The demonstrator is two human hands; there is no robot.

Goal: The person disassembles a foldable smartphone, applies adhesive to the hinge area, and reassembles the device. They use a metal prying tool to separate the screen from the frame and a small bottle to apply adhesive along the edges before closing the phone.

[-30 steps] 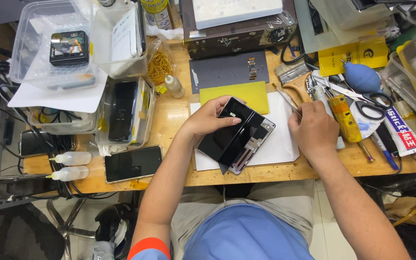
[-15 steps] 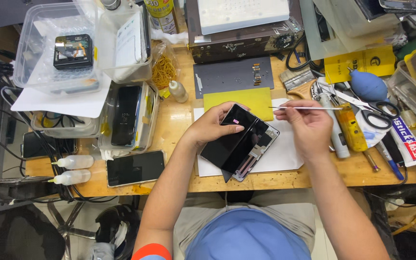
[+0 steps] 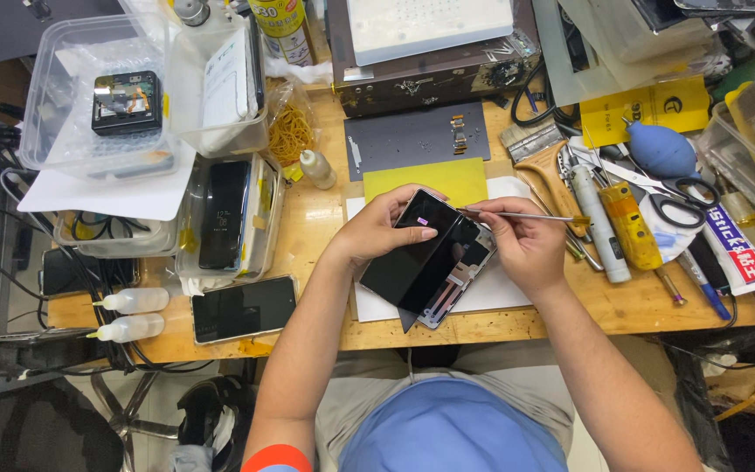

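Black flat glass-faced smartphone with opened back [image 3: 425, 258]: lay tilted near front edge of wooden tabletop [image 3: 325, 218]; left hand [image 3: 377, 232] clamped on upper end; right hand [image 3: 522, 245] pinched thin metal pry tool [image 3: 517, 215]. Judged light, stiff, fragile; best held by side edges

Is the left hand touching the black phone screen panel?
Touching. The head view shows the left hand gripping the black phone screen panel, its thumb lying flat across the glass near the upper end.
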